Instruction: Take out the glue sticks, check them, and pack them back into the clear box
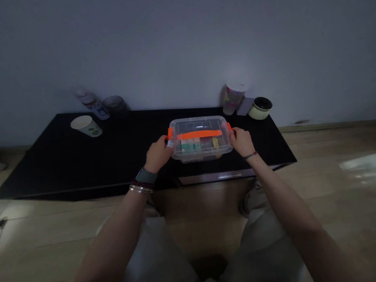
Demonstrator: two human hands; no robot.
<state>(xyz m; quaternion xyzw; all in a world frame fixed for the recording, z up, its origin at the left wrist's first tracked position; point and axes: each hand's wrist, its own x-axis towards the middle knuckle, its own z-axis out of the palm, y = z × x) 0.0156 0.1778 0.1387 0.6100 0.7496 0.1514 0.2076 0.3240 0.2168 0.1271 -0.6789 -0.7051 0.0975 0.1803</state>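
A clear plastic storage box (202,150) with an orange handle (199,134) across its lid is at the middle of the black tabletop, near the front edge. The lid is on, and through it I see green and yellow items that I cannot name. My left hand (158,153) is closed on the box's left side, by an orange latch (170,134); a white band or tape is around its thumb. On the right side my right hand (242,142) grips the box by the other orange latch (229,126). The fingers' undersides are hidden.
A paper cup (88,126), a spray can or bottle (93,105) and a dark round jar (115,106) stand at the back left. At the back right are a patterned tumbler (232,99), a small box (245,105) and a cream pot (260,109). Below the front edge a drawer (208,178) shows.
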